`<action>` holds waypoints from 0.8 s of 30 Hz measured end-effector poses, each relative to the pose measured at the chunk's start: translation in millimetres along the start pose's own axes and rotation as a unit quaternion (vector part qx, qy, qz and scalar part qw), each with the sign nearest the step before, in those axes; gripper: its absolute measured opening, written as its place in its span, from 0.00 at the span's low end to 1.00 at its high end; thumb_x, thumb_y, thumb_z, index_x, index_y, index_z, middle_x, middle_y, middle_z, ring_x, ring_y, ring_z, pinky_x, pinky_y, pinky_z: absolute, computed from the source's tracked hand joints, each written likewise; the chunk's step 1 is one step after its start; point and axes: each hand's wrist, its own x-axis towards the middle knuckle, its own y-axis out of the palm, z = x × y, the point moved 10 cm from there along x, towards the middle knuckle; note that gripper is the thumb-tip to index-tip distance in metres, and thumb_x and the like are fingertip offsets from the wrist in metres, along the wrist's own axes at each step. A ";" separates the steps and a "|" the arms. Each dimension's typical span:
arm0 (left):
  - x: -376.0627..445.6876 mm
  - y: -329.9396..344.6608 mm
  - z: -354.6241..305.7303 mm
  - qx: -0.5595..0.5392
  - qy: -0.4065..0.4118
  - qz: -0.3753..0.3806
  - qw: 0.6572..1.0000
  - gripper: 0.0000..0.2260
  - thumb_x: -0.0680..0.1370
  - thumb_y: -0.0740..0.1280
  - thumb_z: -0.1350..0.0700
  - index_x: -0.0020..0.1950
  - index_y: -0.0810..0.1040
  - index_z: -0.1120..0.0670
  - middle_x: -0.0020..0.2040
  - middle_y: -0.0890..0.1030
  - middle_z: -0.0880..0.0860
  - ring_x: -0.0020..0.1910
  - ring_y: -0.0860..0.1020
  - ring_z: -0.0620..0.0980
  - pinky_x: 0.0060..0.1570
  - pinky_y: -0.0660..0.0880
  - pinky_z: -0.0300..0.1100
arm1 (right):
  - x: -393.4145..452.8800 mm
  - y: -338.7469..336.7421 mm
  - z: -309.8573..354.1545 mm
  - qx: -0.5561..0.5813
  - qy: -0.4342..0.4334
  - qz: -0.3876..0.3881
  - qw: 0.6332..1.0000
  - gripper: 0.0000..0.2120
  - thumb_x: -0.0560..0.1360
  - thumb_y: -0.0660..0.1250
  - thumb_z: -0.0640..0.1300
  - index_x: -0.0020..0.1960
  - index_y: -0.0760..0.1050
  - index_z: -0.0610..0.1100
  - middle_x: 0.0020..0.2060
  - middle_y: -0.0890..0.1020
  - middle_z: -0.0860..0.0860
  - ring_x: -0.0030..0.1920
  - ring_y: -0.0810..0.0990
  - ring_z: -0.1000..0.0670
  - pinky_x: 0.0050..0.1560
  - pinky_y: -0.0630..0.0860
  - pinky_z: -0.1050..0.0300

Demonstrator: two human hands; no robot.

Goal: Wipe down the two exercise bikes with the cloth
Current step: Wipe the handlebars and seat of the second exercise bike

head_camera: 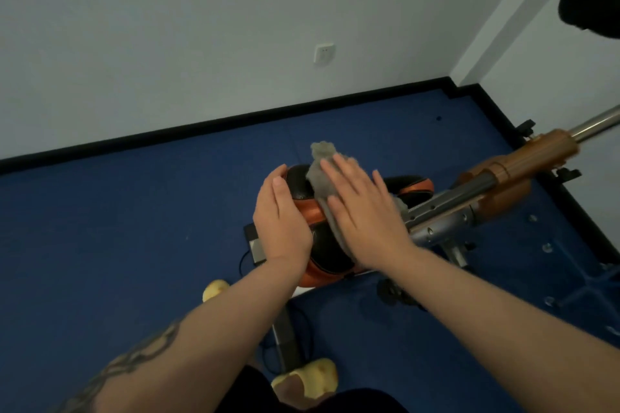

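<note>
A black and orange bike saddle (302,193) sits in the middle of the view on a silver and brown frame (496,184) running up to the right. A grey cloth (320,174) lies over the saddle. My right hand (365,211) presses flat on the cloth with straight fingers. My left hand (280,214) rests against the saddle's left side, fingers straight and together. A black handlebar grip (587,3) shows at the top right.
The floor is blue carpet (134,228) with a black skirting along a pale wall (201,27). A wall socket (323,53) is at the back. My yellow slippers (308,377) stand by the bike's base. A black cable loops on the floor below the saddle.
</note>
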 end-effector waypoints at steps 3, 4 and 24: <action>3.1 5.9 2.6 0.007 -0.017 0.031 0.999 0.15 0.84 0.55 0.56 0.68 0.74 0.51 0.65 0.76 0.48 0.64 0.73 0.44 0.68 0.69 0.47 | 41.4 -3.8 -11.5 -0.021 0.104 -0.012 0.994 0.23 0.84 0.44 0.52 0.78 0.57 0.51 0.77 0.61 0.53 0.76 0.57 0.53 0.77 0.46 0.47; 2.8 7.0 3.8 0.008 -0.018 0.038 0.999 0.16 0.84 0.54 0.57 0.69 0.74 0.51 0.66 0.76 0.48 0.64 0.73 0.45 0.68 0.69 0.48 | 44.6 -4.8 -4.9 -0.023 0.115 -0.023 0.993 0.23 0.84 0.44 0.51 0.77 0.58 0.50 0.76 0.62 0.52 0.76 0.57 0.52 0.77 0.47 0.47; -0.1 3.1 14.6 -0.012 -0.006 0.061 0.998 0.16 0.85 0.53 0.51 0.68 0.74 0.46 0.64 0.76 0.45 0.63 0.73 0.43 0.65 0.72 0.51 | 22.7 -7.7 -40.2 -0.050 0.047 0.023 0.997 0.23 0.82 0.48 0.56 0.76 0.59 0.55 0.73 0.65 0.55 0.75 0.58 0.54 0.75 0.40 0.46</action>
